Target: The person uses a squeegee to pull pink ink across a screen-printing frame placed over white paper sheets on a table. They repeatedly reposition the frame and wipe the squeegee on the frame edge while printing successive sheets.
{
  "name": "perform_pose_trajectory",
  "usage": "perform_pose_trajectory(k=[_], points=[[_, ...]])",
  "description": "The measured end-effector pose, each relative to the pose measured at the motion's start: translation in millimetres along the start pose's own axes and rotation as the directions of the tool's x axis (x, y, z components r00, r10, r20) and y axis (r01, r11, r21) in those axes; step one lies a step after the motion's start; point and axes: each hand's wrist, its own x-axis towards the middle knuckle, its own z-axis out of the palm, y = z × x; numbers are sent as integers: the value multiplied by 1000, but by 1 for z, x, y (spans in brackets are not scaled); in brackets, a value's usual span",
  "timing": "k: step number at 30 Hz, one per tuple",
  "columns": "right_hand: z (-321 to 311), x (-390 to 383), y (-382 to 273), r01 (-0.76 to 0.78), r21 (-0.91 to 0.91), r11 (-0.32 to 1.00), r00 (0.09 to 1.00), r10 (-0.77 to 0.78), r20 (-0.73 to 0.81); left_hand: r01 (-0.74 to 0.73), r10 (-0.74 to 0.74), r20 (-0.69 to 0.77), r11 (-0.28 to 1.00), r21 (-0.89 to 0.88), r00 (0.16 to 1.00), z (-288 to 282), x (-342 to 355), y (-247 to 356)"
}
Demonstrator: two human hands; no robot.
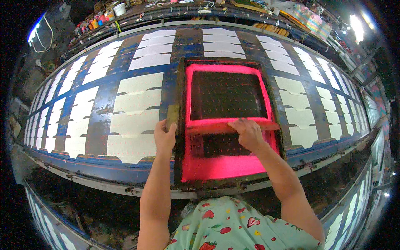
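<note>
A screen printing frame (178, 164) with dark edges lies on the long table in front of me. Bright pink ink (225, 167) forms a thick band at its near end and lines the sides and far edge of the mesh (229, 93). My right hand (250, 134) is closed on a squeegee (212, 128), which lies crosswise over the mesh with pink along its far side. At the frame's left edge, my left hand (165, 138) grips the side, its thumb toward the frame. A yellowish strip (172, 114) shows just beyond that hand.
Rows of white cut pieces (135, 121) lie flat on the blue and brown table (100, 112), left, right and beyond the frame. Coloured containers (96, 23) and a white bucket (119, 9) stand on the far bench. A rail (104, 185) runs along the near edge.
</note>
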Motion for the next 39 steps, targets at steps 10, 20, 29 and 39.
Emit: perform_pose_trajectory(k=[10,20,29,39], points=[[64,180,145,5,-67,998,999,-1,49,284,-284,-53,959,-10,957,3,-7,7],[67,288,212,39,-23,999,995,-37,94,229,-201,-200,965,125,959,14,-18,14],[51,284,219,126,-39,991,969,-115,217,109,-86,-297,992,60,951,35,-30,8],[9,154,133,139,75,987,958,-153,241,8,75,-304,965,263,950,38,-23,-11]])
